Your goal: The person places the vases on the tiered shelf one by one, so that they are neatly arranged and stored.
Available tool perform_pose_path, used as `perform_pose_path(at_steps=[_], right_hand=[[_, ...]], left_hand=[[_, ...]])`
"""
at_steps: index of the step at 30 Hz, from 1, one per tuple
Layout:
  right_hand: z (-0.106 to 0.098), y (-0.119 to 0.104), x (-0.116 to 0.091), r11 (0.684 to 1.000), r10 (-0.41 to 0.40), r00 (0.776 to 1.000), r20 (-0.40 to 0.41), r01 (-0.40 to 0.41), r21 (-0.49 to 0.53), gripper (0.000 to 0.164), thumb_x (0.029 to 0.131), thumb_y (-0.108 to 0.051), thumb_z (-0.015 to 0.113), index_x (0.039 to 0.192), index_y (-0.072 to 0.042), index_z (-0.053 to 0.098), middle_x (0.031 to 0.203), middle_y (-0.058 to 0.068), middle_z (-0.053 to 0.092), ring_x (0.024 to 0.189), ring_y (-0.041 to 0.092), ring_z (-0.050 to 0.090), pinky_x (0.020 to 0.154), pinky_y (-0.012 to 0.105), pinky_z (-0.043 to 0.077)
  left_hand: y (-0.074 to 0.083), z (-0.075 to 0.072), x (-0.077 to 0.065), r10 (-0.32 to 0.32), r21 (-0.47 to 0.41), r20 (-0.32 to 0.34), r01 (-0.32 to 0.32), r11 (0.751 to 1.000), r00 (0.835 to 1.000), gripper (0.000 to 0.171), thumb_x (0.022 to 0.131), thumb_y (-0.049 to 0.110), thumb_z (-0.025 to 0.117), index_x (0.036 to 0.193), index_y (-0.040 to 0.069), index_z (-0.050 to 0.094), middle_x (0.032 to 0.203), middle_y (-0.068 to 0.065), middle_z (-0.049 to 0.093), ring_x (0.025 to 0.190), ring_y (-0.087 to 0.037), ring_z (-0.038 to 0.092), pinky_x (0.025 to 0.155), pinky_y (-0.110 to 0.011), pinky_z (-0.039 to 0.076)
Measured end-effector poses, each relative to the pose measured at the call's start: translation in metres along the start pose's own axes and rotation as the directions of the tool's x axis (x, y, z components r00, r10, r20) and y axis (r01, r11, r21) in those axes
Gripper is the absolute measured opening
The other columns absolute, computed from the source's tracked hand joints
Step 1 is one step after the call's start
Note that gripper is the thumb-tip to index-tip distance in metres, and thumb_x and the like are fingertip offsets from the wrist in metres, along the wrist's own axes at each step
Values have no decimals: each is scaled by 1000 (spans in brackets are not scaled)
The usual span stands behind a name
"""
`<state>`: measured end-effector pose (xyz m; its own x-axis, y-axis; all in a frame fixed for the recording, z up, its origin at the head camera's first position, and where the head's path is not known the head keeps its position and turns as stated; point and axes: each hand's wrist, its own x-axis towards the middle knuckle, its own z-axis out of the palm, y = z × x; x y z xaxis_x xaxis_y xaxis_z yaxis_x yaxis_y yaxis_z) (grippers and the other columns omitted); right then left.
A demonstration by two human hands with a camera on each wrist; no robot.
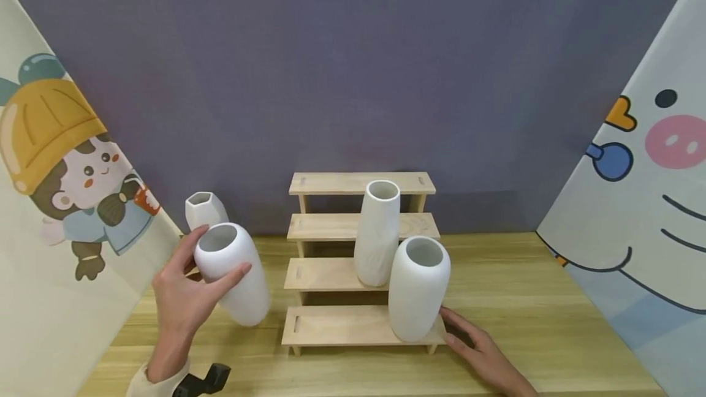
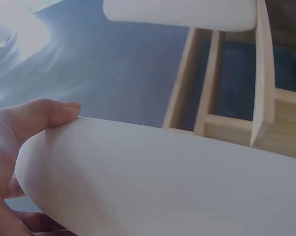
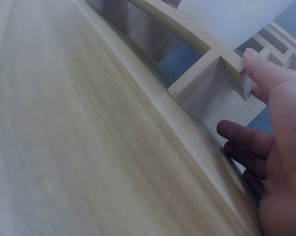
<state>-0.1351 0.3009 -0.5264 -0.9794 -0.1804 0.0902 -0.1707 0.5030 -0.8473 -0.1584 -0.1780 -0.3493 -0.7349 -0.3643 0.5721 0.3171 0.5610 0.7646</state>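
Left hand grasping white vase round upper part, thumb on near side. Vase left of stepped wooden stand, just nearer than faceted vase; cannot tell if base touches table. Right hand at right end of lowest step, fingers released, loosely extended. Rounded vase on lowest step, right; tall vase one step farther.

faceted vase — base hidden | held vase — cropped, left wrist view

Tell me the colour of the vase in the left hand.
The vase is white, seen best in the head view.
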Motion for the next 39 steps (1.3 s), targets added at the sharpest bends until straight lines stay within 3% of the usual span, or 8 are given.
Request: perform_pose_path(at_steps=[11, 21, 30, 39], right_hand=[[-1, 1, 2, 1000, -11, 1000, -7, 11, -10, 44, 103, -22, 55, 147, -23, 50, 150, 0, 51, 128, -14, 45, 102, 16, 42], [-1, -3, 2, 1000, 29, 1000, 7, -29, -7, 44, 103, -26, 54, 147, -23, 49, 152, 8, 49, 128, -15, 43, 103, 16, 42], [-1, 0, 1, 1000, 12, 1000, 15, -12, 15, 44, 104, -24, 53, 148, -24, 49, 151, -6, 48, 128, -16, 42, 102, 14, 41], [-1, 2, 1, 1000, -2, 1000, 21, 2, 30, 44, 104, -23, 53, 147, -25, 48, 149, -13, 47, 128, -15, 44, 101, 15, 41]], left_hand=[[25, -15, -15, -32, -6, 32, 32, 999, 999, 83, 54, 5, 97, 129, 24, 67, 100, 29, 66, 78, 10, 62, 64, -5, 50], [45, -19, -25, -12, -32, 51, 14, 999, 999, 87, 50, 1, 97, 129, 22, 67, 104, 26, 68, 82, 6, 64, 69, -5, 51], [60, -16, -28, 0, -71, 87, 6, 997, 996, 87, 50, 1, 97, 129, 23, 67, 103, 19, 70, 82, 3, 66, 69, -8, 52], [70, -5, -21, 41, -101, 99, -31, 994, 994, 87, 53, 1, 96, 131, 24, 65, 105, 18, 70, 84, 4, 66, 70, -8, 53]])
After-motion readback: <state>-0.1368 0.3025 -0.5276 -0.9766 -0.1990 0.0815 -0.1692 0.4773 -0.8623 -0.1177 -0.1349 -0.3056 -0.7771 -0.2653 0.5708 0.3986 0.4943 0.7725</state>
